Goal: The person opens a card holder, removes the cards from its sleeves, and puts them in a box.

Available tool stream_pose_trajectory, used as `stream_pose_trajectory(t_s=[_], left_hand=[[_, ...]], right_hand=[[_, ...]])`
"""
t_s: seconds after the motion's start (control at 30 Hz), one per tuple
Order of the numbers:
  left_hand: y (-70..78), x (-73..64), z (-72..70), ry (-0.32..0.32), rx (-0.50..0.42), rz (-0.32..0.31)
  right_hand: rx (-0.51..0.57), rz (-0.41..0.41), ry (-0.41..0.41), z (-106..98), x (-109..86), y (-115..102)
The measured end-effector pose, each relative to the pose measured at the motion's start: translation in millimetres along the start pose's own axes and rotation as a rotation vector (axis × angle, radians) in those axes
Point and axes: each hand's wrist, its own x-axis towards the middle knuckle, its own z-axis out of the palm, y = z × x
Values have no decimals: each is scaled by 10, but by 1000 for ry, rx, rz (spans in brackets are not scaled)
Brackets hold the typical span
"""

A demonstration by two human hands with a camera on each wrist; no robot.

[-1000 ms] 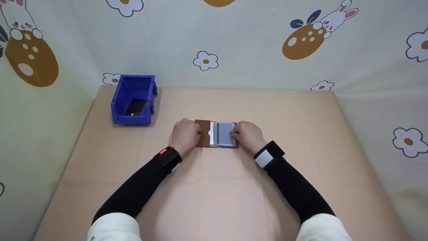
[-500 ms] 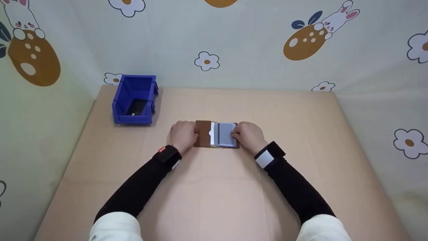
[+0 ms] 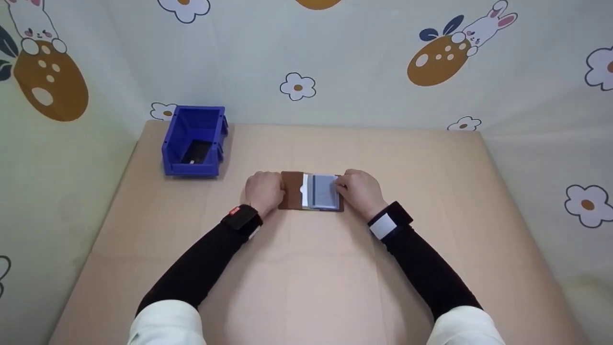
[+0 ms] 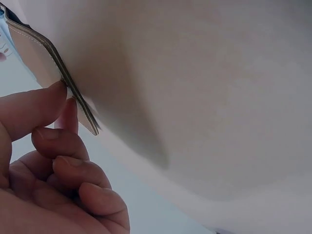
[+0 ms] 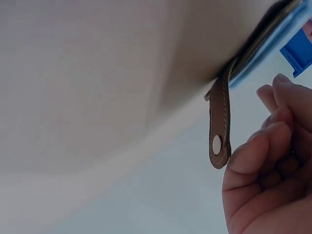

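Note:
A brown leather card holder (image 3: 292,190) lies open on the table, with grey-blue clear card sleeves (image 3: 324,191) on its right half. My left hand (image 3: 265,191) pinches the left edge of its cover between thumb and index finger, the other fingers curled, as the left wrist view shows. At the right edge of the sleeves is my right hand (image 3: 361,191). In the right wrist view its thumb and index tips come together just off the sleeves, with nothing visible between them. A snap strap (image 5: 219,122) hangs off the holder beside its curled fingers.
A blue bin (image 3: 194,167) stands at the back left of the table, with a dark flat item (image 3: 196,151) inside. The table (image 3: 306,268) is beige. Patterned cloth walls (image 3: 354,62) rise at its back and sides.
My right hand has shifted slightly right and away at the sleeves' edge. My left hand slid a little left along the cover, then stayed there. The card holder lies almost where it was.

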Motion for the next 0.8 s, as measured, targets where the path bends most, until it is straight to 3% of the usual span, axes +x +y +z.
stream_pose_trajectory(t_s=[0.27,0.8], left_hand=[[-1,7,1,-14,-19,-4],[-6,8,6,-19,-13,-5]], right_hand=[[-68,-40,-18,44,15,14],[-91,-72,-60,85,47,-80]])
